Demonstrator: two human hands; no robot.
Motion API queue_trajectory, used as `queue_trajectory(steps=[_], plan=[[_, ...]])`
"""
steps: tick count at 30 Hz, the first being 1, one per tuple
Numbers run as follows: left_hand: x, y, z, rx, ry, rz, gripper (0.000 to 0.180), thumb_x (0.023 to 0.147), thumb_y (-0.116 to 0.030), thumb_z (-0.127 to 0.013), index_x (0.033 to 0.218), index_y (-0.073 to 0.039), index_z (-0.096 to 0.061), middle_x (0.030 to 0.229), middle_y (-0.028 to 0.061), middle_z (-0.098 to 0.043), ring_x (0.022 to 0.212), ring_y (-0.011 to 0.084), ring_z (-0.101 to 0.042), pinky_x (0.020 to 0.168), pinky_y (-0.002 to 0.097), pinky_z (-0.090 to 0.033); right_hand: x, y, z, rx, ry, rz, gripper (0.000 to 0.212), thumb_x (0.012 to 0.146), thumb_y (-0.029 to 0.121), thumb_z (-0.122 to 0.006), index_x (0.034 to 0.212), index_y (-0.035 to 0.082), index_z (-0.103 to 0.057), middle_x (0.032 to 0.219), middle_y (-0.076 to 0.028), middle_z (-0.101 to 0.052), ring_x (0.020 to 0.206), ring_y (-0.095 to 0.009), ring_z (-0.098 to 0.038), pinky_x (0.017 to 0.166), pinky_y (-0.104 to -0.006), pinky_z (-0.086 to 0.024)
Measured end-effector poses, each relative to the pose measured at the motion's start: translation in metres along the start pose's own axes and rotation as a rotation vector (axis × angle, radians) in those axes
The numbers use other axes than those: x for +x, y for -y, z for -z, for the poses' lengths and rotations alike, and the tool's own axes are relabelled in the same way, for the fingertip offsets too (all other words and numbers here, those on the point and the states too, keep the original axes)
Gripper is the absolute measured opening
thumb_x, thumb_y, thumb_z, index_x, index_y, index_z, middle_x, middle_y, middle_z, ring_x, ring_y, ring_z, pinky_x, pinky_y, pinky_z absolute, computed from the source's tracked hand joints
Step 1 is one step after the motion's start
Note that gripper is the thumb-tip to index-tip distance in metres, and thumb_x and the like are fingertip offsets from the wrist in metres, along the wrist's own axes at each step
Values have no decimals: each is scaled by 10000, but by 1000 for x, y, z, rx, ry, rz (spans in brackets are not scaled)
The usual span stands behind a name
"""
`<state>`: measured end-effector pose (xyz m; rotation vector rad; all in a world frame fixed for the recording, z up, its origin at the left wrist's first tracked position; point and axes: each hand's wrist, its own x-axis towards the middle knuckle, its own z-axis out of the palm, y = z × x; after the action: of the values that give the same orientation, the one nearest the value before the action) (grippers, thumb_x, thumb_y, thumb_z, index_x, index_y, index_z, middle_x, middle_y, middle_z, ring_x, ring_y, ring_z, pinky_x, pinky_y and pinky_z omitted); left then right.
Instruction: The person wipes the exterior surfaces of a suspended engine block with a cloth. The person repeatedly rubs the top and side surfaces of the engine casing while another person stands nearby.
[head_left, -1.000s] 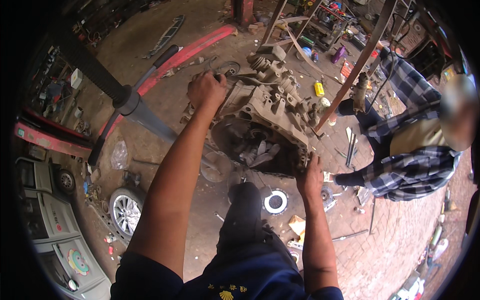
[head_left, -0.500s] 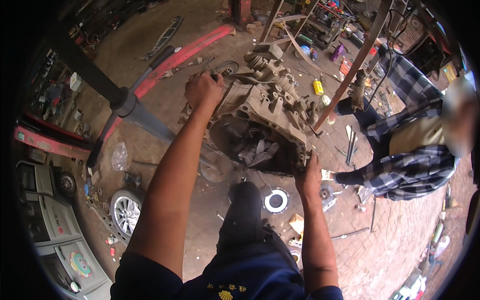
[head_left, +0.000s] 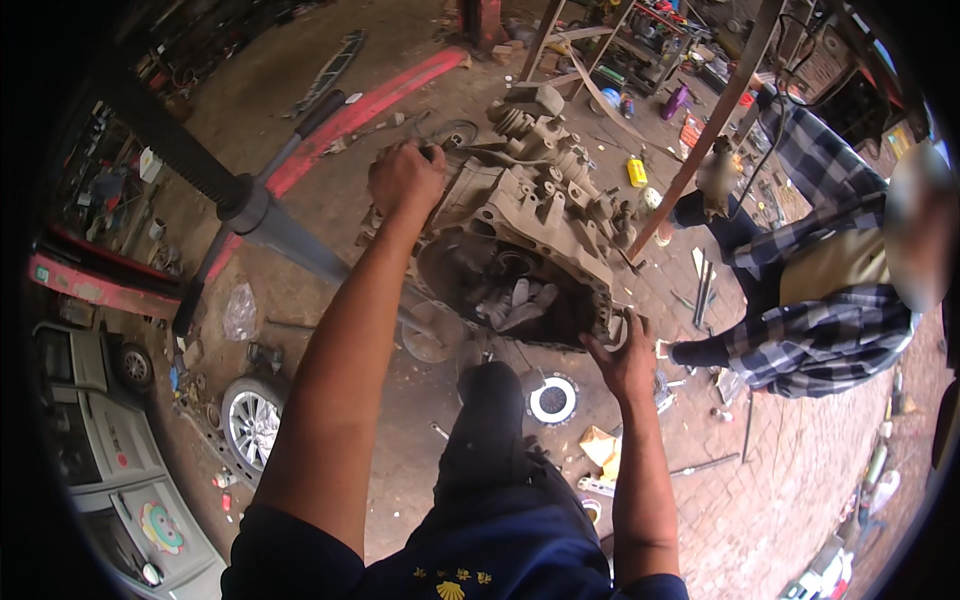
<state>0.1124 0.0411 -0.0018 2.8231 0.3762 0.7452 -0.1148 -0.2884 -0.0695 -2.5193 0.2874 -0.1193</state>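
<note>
A dusty metal gearbox (head_left: 545,205) is before me, its wide bell-shaped mouth facing my side. Inside the dark mouth lie pale grey pieces (head_left: 525,300) that I cannot make out clearly. My left hand (head_left: 408,180) is closed over the gearbox's upper left edge, its fingertips partly hidden. At the lower right rim, my right hand (head_left: 628,362) grips the flange, with thumb and fingers on either side. Below the gearbox, a grey pole (head_left: 300,248) with a round foot slants in from the upper left.
A person in a plaid shirt (head_left: 815,330) crouches on the right, beside a slanted rusty post (head_left: 700,150). On the floor lie a round clutch part (head_left: 553,401), a wheel (head_left: 250,425), a yellow bottle (head_left: 637,173) and metal rods (head_left: 705,290). Red lift beams (head_left: 350,125) and a grey van (head_left: 110,440) stand left.
My right hand has shifted slightly down and right along the rim, its thumb and fingers now more spread. My left hand and the gearbox stay almost in place.
</note>
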Motion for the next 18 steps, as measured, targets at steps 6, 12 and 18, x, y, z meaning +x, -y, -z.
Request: queue_trajectory(steps=[6, 12, 18], plan=[[0, -3, 4, -16, 14, -11, 393, 904, -379, -545, 972, -49, -749, 1026, 179, -739, 1044, 349, -676, 913, 468, -528, 4, -7, -2, 73, -21, 52, 718, 767, 402, -879, 1279, -22, -609, 1291, -245, -607, 1188, -393, -610, 995, -466, -502], [0, 2, 4, -12, -28, -53, 383, 943, -383, -518, 946, -65, -732, 1022, 202, -729, 993, 391, -683, 882, 495, -543, 10, -5, 8, 119, 143, -53, 826, 739, 423, -886, 1341, -46, -570, 1228, -261, -631, 1200, -420, -600, 1015, -469, -494], [2, 0, 5, -11, -18, -48, 402, 936, -390, -521, 938, -50, -735, 1022, 206, -729, 996, 391, -681, 888, 493, -541, 13, -16, -7, 337, 24, 55, 707, 703, 391, -919, 1230, 2, -653, 1201, -235, -676, 1160, -382, -635, 977, -442, -506]])
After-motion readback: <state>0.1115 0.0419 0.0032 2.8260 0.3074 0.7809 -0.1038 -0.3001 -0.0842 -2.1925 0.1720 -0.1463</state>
